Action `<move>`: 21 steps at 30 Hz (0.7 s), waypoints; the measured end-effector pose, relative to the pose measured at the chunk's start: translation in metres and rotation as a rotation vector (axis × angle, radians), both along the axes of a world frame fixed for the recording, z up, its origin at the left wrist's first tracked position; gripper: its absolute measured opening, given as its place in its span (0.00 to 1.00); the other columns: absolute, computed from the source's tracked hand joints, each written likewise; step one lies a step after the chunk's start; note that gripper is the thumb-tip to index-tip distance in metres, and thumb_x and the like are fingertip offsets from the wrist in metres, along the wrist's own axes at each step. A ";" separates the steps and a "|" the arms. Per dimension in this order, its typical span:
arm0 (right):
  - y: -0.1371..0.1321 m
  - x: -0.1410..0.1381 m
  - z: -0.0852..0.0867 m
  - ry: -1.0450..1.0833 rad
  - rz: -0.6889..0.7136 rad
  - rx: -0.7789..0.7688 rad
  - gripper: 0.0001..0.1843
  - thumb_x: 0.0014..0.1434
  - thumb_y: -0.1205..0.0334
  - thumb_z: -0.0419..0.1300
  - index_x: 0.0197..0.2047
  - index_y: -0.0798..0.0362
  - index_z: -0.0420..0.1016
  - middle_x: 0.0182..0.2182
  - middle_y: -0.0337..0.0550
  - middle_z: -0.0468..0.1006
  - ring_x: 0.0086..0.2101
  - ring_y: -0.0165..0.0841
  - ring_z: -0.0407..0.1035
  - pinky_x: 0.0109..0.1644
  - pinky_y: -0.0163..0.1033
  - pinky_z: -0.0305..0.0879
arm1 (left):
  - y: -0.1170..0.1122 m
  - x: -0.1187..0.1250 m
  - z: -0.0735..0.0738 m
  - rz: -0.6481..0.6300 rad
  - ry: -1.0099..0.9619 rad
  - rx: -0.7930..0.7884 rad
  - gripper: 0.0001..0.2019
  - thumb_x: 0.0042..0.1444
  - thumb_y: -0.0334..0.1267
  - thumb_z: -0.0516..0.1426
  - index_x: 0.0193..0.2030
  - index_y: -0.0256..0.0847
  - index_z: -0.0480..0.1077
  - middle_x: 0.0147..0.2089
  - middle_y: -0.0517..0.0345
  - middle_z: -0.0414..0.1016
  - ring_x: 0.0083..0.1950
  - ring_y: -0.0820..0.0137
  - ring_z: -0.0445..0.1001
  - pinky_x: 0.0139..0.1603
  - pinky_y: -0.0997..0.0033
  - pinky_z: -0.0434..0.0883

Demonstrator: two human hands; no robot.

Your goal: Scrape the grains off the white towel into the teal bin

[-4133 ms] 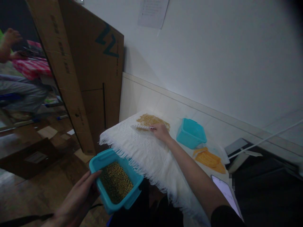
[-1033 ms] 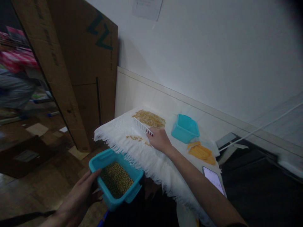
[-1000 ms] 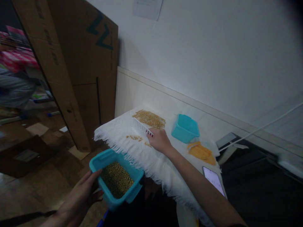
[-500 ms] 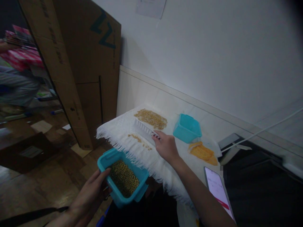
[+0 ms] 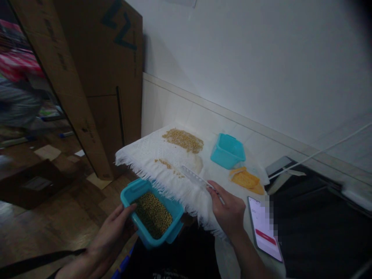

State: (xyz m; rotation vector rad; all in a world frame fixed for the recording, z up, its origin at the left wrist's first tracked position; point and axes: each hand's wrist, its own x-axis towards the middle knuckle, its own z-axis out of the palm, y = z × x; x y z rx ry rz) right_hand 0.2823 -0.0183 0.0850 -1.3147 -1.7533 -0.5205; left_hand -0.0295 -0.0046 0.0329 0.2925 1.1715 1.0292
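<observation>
My left hand (image 5: 117, 228) grips the near left wall of a turquoise plastic container (image 5: 174, 231), thumb over its rim. Yellowish soybeans (image 5: 157, 213) lie in it, and it is held tilted just below the cloth's fringed edge. In my right hand (image 5: 228, 207) is the handle of a white slotted brush (image 5: 194, 179), its head low over the white cloth (image 5: 142, 149); whether it touches is unclear. To the left of the brush head lies a short line of loose soybeans (image 5: 164, 163). Farther back a larger soybean pile (image 5: 183, 140) is spread on the cloth.
A second turquoise container (image 5: 228, 153) stands at the back right, with a crumpled yellow cloth (image 5: 247, 181) before it. A phone (image 5: 264, 228) lies at the right. A tall cardboard box (image 5: 101, 128) rises left; another person's legs (image 5: 17, 100) show beyond it.
My right hand has drawn the brush toward me and right, away from the bean pile. My left hand still holds the container in nearly the same place. The view has shifted slightly.
</observation>
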 end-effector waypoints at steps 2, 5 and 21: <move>-0.004 -0.003 -0.001 -0.039 0.021 0.018 0.13 0.77 0.66 0.61 0.50 0.49 0.89 0.37 0.43 0.93 0.30 0.35 0.88 0.38 0.31 0.83 | -0.001 0.001 0.001 0.001 -0.007 -0.005 0.07 0.66 0.32 0.66 0.50 0.41 0.82 0.44 0.53 0.93 0.40 0.65 0.88 0.41 0.72 0.84; -0.005 -0.003 -0.002 -0.047 0.046 0.012 0.13 0.77 0.67 0.60 0.50 0.49 0.89 0.37 0.42 0.93 0.31 0.34 0.88 0.39 0.31 0.84 | 0.000 0.002 -0.003 0.001 -0.011 0.021 0.06 0.63 0.33 0.69 0.46 0.42 0.82 0.39 0.56 0.92 0.33 0.68 0.86 0.35 0.74 0.82; -0.012 0.005 -0.006 -0.030 0.012 -0.003 0.14 0.75 0.68 0.61 0.51 0.46 0.90 0.38 0.41 0.93 0.32 0.35 0.88 0.39 0.33 0.85 | 0.002 0.002 -0.003 -0.028 0.021 0.072 0.20 0.60 0.38 0.70 0.60 0.45 0.82 0.50 0.50 0.94 0.52 0.54 0.90 0.50 0.62 0.86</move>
